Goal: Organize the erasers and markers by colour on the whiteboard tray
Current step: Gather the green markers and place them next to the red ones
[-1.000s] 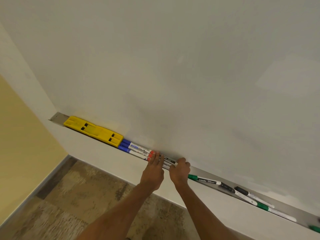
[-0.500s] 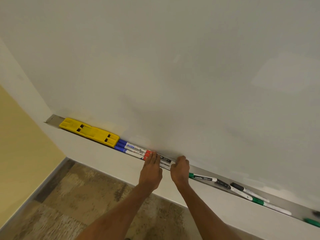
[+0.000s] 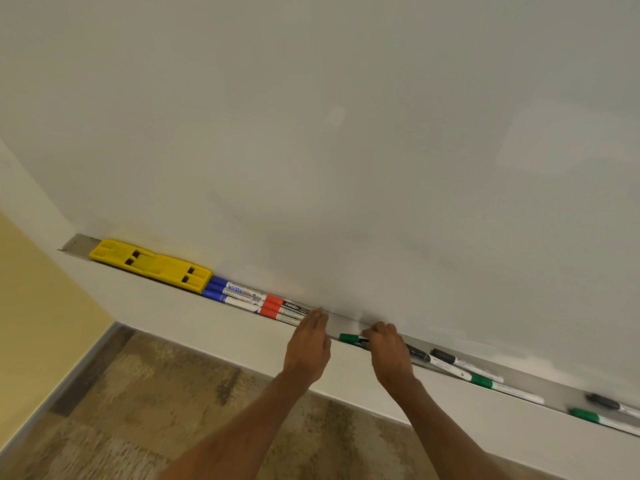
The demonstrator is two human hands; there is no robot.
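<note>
Here, your left hand (image 3: 307, 344) lies flat with fingers together and extended, its fingertips (image 3: 317, 315) butted against the ends of the red-capped markers (image 3: 282, 310), holding nothing; judged from the pose, it acts as a stop that keeps the sorted row packed. Beyond those fingertips, away from your right hand, the red group abuts the blue-capped markers (image 3: 232, 293), which in turn meet the yellow eraser (image 3: 152, 264) at the far end of the whiteboard tray (image 3: 554, 388). Your right hand (image 3: 389, 351) is curled over a green-capped marker (image 3: 351, 339), fingers closed on its barrel (only the cap end shows, in the gap between your hands). This grip suits sliding the marker along the tray toward the sorted block, presumably to start a green group. On the far side of your right hand, unsorted black-capped (image 3: 446, 358) and green-capped markers (image 3: 502, 388) lie loose and mixed, so the sorting looks roughly half done.

Compared with the frame half a second earlier, your hands have separated: they sat almost touching over the red markers, and the green marker lay untouched just outside your right hand. The right hand has since shifted outward onto it.
</note>
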